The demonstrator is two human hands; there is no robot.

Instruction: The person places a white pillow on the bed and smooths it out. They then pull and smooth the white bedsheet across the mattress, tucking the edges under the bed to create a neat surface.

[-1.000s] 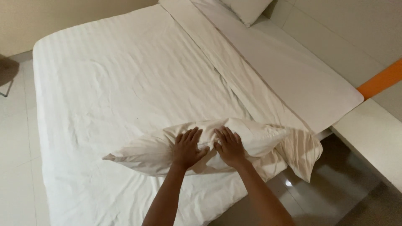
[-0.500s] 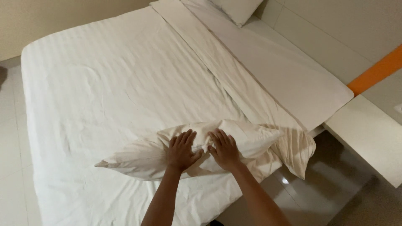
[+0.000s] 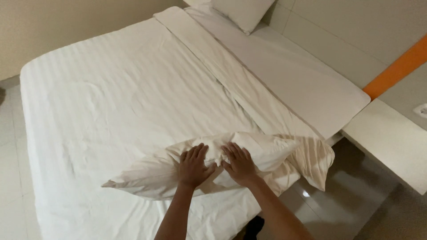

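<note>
Both hands press flat on a white pillow lying across the near edge of the bed. Left hand palm down on the pillow's middle, fingers spread slightly apart and laid on the cloth, not clamped on anything. Right hand just beside it, thumbs nearly touching, fingers likewise splayed and flat on the pillow. The cloth dents and wrinkles under both palms.

The pillow sits where it sat a second ago: near corner of the bed, left end tapering to a point over the striped duvet, right end by the folded-back sheet corner that hangs over the bed's edge. Hands keep the same place and posture across all three frames; no shift in grip visible.

What differs is the view: the camera has tilted and moved, so the bed's far left edge and more of the floor at left come into frame, and the bed sits more centred.

A second pillow lies at the head of the bed, well apart from the hands. To the right, a white ledge stands beside the bed; an orange stripe runs along the wall above it. Dark glossy floor shows below the sheet corner.
</note>
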